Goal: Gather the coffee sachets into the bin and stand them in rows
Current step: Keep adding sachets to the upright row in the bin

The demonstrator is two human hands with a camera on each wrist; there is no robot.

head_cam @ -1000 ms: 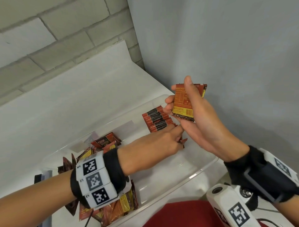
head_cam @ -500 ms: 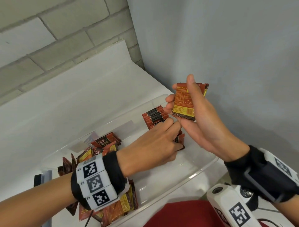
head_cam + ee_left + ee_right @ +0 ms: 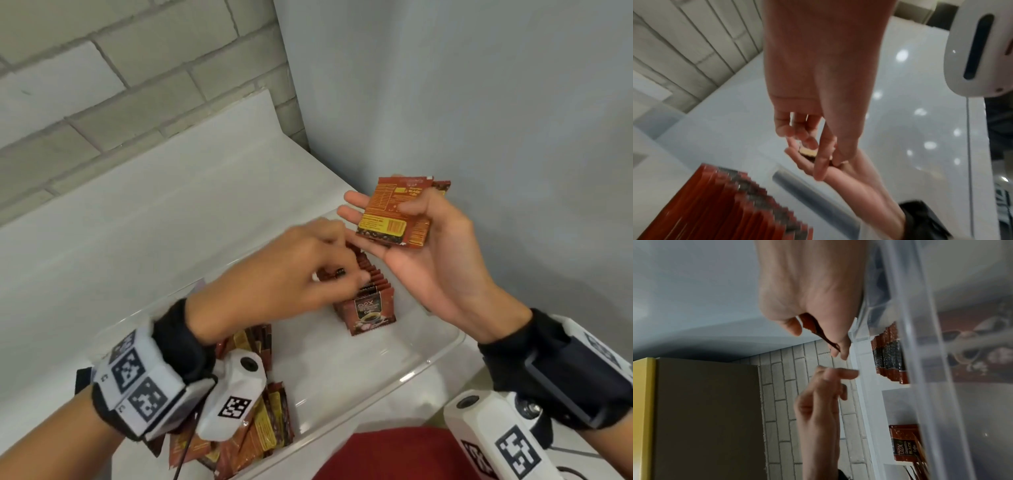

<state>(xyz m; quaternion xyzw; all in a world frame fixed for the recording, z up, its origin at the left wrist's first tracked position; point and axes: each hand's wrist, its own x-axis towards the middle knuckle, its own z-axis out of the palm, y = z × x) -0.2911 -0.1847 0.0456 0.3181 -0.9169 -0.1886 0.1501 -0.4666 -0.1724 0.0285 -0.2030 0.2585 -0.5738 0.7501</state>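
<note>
My right hand (image 3: pixel 394 219) hovers over the far right corner of the clear bin (image 3: pixel 428 363), palm up. Its thumb pins a small stack of red-brown coffee sachets (image 3: pixel 387 212) to the fingers; the right wrist view shows their edge (image 3: pixel 813 329). My left hand (image 3: pixel 346 274) floats just left of it with loosely curled fingers that hold nothing (image 3: pixel 828 386). Below it a row of sachets (image 3: pixel 373 301) stands upright in the bin, the front one showing its printed face. The left wrist view has the row (image 3: pixel 725 203) under the hand (image 3: pixel 812 146).
A loose pile of sachets (image 3: pixel 260 431) lies in the bin's near left end, partly behind my left wrist. The bin sits on a white table (image 3: pixel 171 222) in a corner, with a brick wall behind and a grey wall (image 3: pixel 479 102) on the right.
The left hand let go of a sachet at the front of the row and rose toward the right hand. The right hand turned palm up, laying its stack flatter.
</note>
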